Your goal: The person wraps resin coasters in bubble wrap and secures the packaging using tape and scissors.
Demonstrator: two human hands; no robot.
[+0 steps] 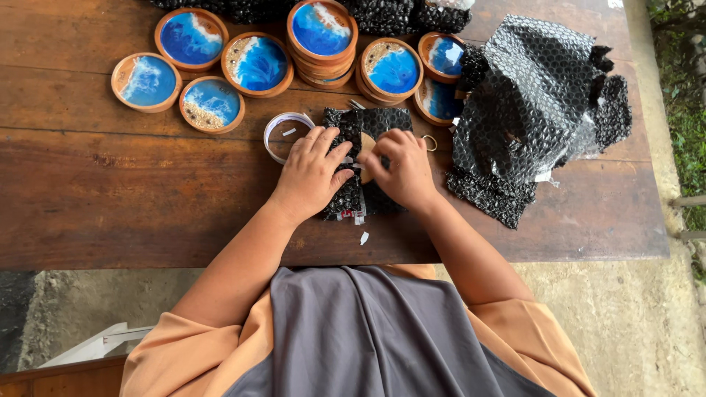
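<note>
- Left hand [310, 176]: laid flat, fingers spread, pressing the left half of a black bubble-wrap parcel [368, 163] at the bench's near middle.
- Right hand [403, 167]: fingers curled together on the parcel's right half, pinching the wrap beside a tan round edge, probably a coaster, though little of it shows.
- Parcel: flat, roughly square, black; small white and red label scraps at its near edge, one white scrap [364, 238] loose just nearer.
- Tape roll [287, 135]: clear ring, just left of the left hand.
- Coasters [212, 104]: round, wood-rimmed, blue and white faces, singly and stacked along the far side.
- Bubble-wrap heap [540, 110]: black crumpled sheets, right of the parcel.
- Bench [110, 191]: dark brown worn planks; bare concrete ground beneath, greenery at the far right.
</note>
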